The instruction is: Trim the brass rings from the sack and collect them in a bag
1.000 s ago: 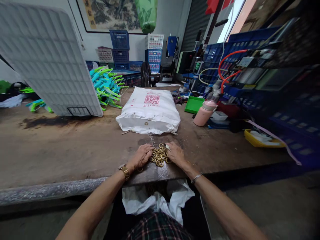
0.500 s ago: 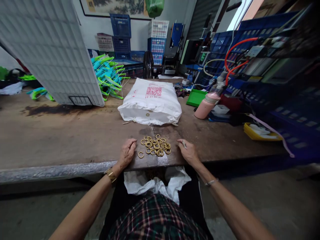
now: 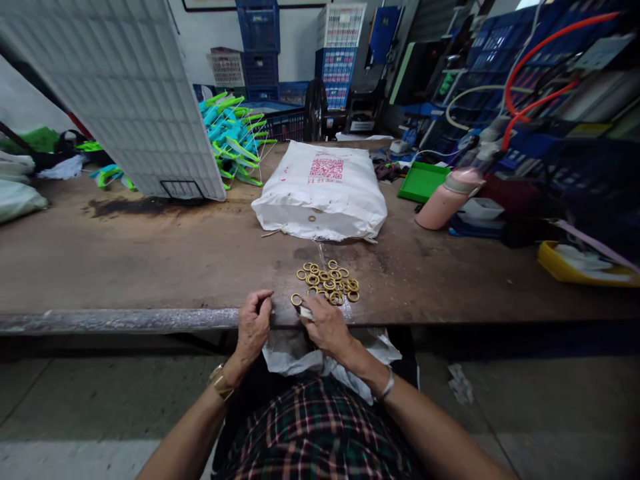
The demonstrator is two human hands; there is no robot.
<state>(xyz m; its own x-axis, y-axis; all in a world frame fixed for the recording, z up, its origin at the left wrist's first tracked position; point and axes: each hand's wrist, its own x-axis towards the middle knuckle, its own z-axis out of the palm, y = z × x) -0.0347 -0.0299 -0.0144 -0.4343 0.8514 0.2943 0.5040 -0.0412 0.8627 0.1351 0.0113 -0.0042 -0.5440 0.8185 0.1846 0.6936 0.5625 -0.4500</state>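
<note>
Several brass-coloured rings [image 3: 329,284] lie in a loose pile near the front edge of the brown table [image 3: 200,267]. My right hand [image 3: 324,325] is at the pile's lower left, its fingers closed round a small pale object [image 3: 305,312] that I cannot identify. Just beyond its fingertips lies a single ring [image 3: 296,300]. At the table's edge, left of the rings, my left hand [image 3: 254,328] has its thumb and forefinger curled together; whether anything is between them is too small to tell.
Behind the rings lies a white sack [image 3: 325,190] with a red printed code. A grey ribbed panel [image 3: 120,100] stands at the left, beside green and blue plastic pieces [image 3: 235,140]. To the right are a green tray [image 3: 423,181], a pink bottle [image 3: 445,202] and a yellow tray [image 3: 580,267].
My right hand has moved left from the pile's right side to its lower left, near the single ring. My left hand remains at the table's edge. The view has shifted.
</note>
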